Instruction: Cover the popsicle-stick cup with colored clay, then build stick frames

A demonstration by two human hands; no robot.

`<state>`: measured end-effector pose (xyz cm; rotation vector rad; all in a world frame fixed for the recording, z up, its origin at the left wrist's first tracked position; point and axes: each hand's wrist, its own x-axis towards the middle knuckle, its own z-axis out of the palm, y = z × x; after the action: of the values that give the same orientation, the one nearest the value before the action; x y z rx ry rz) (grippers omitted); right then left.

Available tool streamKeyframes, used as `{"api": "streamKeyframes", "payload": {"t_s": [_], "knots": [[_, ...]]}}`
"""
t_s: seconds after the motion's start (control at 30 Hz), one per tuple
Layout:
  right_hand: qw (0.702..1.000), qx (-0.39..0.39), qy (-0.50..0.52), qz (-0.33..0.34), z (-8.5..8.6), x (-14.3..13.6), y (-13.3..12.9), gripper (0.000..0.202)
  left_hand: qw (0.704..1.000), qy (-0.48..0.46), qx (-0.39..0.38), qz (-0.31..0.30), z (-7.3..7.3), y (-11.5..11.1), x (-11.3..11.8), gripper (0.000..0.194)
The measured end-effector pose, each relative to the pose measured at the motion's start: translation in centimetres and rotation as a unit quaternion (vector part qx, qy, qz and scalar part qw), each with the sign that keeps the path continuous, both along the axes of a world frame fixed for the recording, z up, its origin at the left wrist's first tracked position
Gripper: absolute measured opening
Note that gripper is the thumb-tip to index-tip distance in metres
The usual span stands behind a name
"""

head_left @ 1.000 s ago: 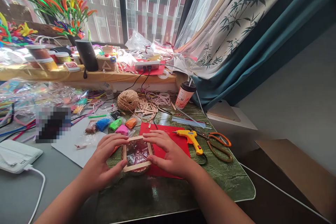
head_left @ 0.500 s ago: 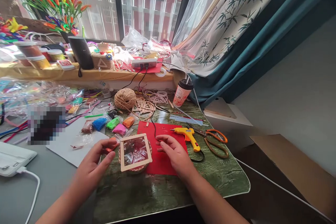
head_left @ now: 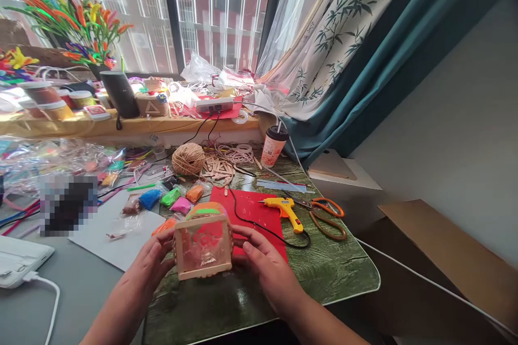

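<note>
A small craft piece with a square wooden-stick frame [head_left: 185,274] around a clear pane is tilted so that the frame faces me. Green and orange material shows at its top edge, and red shows through the pane. My left hand [head_left: 151,261] holds its left side, and my right hand [head_left: 265,261] holds its right side, with fingertips partly hidden behind it. The red sheet [head_left: 259,215] lies behind and to the right, with a yellow glue gun [head_left: 285,210] across its right edge.
Orange-handled scissors [head_left: 329,218] lie right of the glue gun. Farther back are a paper cup [head_left: 273,148], a twine ball [head_left: 188,159], wooden sticks [head_left: 218,168] and several coloured clay packets [head_left: 172,197]. A white device [head_left: 24,259] lies at the left.
Both hands have closed in on the craft piece and taken hold of its sides. The piece has tipped up, so its frame faces me more and its coloured top edge shows. The view has shifted slightly.
</note>
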<state>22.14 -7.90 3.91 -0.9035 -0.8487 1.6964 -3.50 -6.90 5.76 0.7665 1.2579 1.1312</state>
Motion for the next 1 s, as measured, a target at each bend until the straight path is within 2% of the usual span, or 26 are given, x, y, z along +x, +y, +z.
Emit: {"api": "streamKeyframes", "payload": {"t_s": [0.13,0.2,0.3,0.4,0.5,0.6,0.7,0.83,0.93,1.0], "knots": [[0.994,0.107,-0.001,-0.013,1.1,-0.2,0.0,0.045,0.999,-0.03,0.036,0.021,0.7,0.9,0.4,0.068],[0.992,0.127,-0.018,-0.022,1.4,-0.5,-0.2,0.044,0.998,-0.044,0.039,0.013,1.3,0.7,0.8,0.069],[0.991,0.113,-0.039,-0.052,1.3,-0.9,-0.7,0.044,0.998,-0.057,0.022,-0.006,2.2,0.1,1.1,0.064],[0.995,0.075,-0.037,-0.048,0.9,-1.0,-1.1,0.052,0.996,-0.062,-0.048,-0.043,2.5,-0.4,0.9,0.063],[0.995,0.055,-0.059,-0.05,0.4,-0.8,-1.1,0.054,0.984,-0.08,-0.111,-0.112,2.1,-0.6,0.7,0.076],[0.994,0.035,-0.086,-0.05,0.3,-0.7,-1.2,0.052,0.975,-0.094,-0.131,-0.153,1.6,-0.7,0.9,0.08],[0.995,0.055,-0.076,-0.039,1.0,-0.4,-1.8,0.053,0.986,-0.053,-0.091,-0.13,1.5,-1.4,0.8,0.078],[0.987,0.159,-0.018,-0.019,2.5,-0.2,-2.9,0.062,0.997,0.007,0.014,-0.071,1.5,-2.2,-0.2,0.088],[0.981,0.192,-0.01,-0.001,2.8,-0.3,-2.4,0.065,0.996,-0.005,0.043,-0.082,0.9,-1.8,-0.2,0.103],[0.98,0.199,-0.009,-0.009,2.3,-0.5,-1.2,0.066,0.993,-0.012,0.053,-0.102,0.4,-0.9,0.1,0.101]]}}
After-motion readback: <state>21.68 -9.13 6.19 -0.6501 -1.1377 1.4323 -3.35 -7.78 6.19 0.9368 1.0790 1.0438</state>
